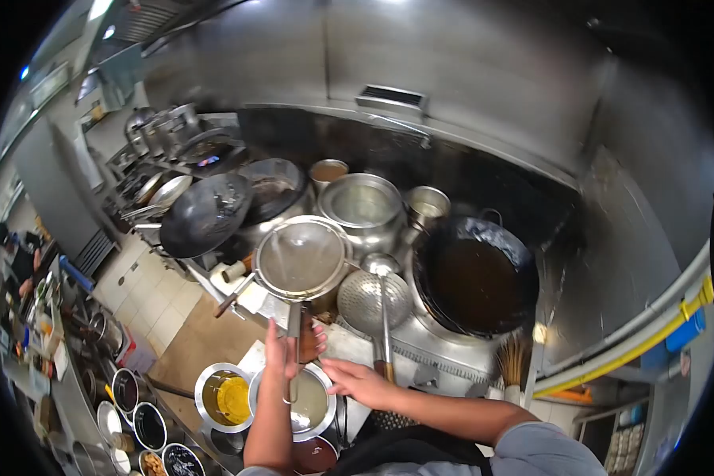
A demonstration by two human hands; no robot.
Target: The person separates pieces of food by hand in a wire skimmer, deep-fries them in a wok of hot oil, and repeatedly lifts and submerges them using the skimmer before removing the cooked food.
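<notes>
My left hand is held palm up with its fingers apart. A strainer handle runs past its palm, and I cannot tell whether they touch. The round mesh strainer rests on a pot beyond. To the right, my right hand stretches toward the left hand with its fingers extended and holds nothing. Below both hands stands a metal pot of cloudy liquid; a pot of yellow oil is beside it. Further up lie a perforated skimmer and a ladle.
A large black wok with dark liquid sits on the right, near a bamboo brush. Another wok leans at the left. A lidded pot stands behind. Several sauce containers line the lower-left counter. A yellow hose crosses the right.
</notes>
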